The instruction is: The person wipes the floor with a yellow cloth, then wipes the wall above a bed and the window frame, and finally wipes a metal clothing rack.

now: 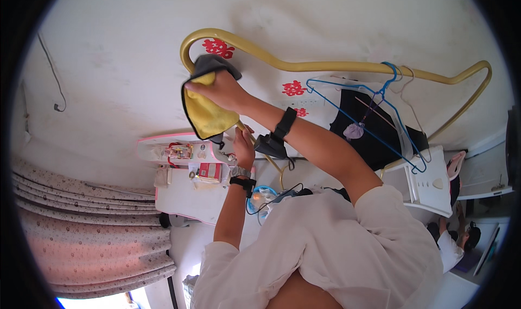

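Note:
My right hand [223, 90] holds a yellow and grey microfibre cloth [209, 117] with black edging, wrapped at the upper left upright of a gold metal clothes rack [325, 67]. The cloth covers part of that upright. Below it, my left hand [244, 144] has its fingers around the same upright. Blue and pale wire hangers hang from the rack's top bar, the blue hanger [346, 105] in front. A small lilac pouch [353, 130] dangles on a cord there. A black sleeveless garment [366, 126] hangs behind the hangers.
Behind my left hand stand a white, pink-edged desk [183, 195] and shelf [163, 144] with small items and a red box [210, 171]. A blue basket [260, 199] is below. White furniture [433, 178] stands right, a patterned curtain [97, 244] hangs left. Another person [452, 248] is at far right.

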Available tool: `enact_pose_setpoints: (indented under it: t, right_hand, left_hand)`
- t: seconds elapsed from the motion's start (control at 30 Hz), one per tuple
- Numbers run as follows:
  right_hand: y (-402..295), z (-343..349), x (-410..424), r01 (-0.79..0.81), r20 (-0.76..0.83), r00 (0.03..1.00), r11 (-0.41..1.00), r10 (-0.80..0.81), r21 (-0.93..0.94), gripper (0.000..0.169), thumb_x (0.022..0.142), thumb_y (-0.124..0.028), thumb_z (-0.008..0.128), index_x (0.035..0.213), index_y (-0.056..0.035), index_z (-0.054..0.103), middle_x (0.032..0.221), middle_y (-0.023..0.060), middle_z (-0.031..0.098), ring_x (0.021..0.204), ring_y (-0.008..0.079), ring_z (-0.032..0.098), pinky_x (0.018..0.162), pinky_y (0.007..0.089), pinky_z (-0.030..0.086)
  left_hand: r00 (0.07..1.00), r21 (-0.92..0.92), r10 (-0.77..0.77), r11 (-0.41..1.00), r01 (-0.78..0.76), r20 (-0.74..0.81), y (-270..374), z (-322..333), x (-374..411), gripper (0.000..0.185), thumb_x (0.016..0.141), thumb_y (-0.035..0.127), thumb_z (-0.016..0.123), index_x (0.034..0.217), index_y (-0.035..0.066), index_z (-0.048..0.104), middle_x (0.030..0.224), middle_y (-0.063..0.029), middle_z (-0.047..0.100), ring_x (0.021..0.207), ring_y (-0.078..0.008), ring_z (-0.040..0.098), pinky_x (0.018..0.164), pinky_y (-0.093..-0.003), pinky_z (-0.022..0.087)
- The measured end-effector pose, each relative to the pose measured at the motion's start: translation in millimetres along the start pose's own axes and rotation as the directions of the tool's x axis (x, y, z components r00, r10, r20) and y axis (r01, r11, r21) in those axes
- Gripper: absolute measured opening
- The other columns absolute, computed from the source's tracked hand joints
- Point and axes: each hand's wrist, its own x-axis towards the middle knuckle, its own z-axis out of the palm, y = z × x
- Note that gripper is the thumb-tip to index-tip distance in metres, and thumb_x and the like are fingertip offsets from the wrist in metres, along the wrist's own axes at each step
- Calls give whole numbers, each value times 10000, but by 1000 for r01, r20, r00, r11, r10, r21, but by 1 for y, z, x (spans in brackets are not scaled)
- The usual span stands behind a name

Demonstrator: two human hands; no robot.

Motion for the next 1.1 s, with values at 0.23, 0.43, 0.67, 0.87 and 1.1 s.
enact_pose_setpoints:
  t: [0.23, 0.43, 0.67, 0.87, 1.1]
  right_hand:
    - [-44, 11, 34, 11, 117, 993, 999, -5, -50, 506, 881, -470, 771, 1010, 14, 691, 960, 122, 714, 896, 231, 685, 804, 379, 529]
    - [55, 4, -34, 29, 150, 989, 994, -13, -102, 465, 925, -464, 740, 1053, -22, 678, 933, 120, 703, 874, 243, 666, 814, 375, 514]
    - [99, -36, -90, -247, -24, 967, 957, 254, 150, 302, 1025, -333, 656, 1105, -41, 666, 1001, 10, 672, 923, 92, 601, 817, 293, 502]
    - [37, -54, -83, -162, -114, 974, 953, 197, 256, 322, 1070, -319, 592, 1233, -44, 626, 1127, -24, 651, 1036, 47, 573, 905, 250, 480]
    - [-33, 1, -24, -51, 1, 999, 984, 52, 171, 356, 1091, -325, 541, 1285, -32, 597, 1173, 5, 648, 1079, 78, 582, 950, 275, 477]
  left_hand:
    - [987, 261, 49, 965, -6, -155, 1, -15, -11, 224, 1095, 206, 427, 1091, 32, 568, 924, -217, 684, 868, -450, 655, 760, -483, 506]
    - [973, 325, 229, 921, -214, -7, -42, -16, -16, 259, 1060, 141, 501, 1260, 13, 604, 1146, -223, 683, 1165, -421, 609, 979, -494, 471]
    - [991, 112, 79, 989, -91, 111, -22, -52, -16, 382, 940, 86, 627, 1313, 12, 593, 1227, -237, 677, 1206, -402, 628, 981, -428, 504]
    - [994, -135, 105, 985, -105, -7, 73, -100, 17, 361, 1088, 204, 432, 1336, -23, 566, 1118, -168, 701, 1066, -247, 662, 949, -363, 502]
    - [968, -358, 161, 907, -222, -194, 143, -94, 74, 373, 1088, 195, 410, 1365, -37, 502, 1075, -182, 690, 965, -263, 671, 844, -370, 513]
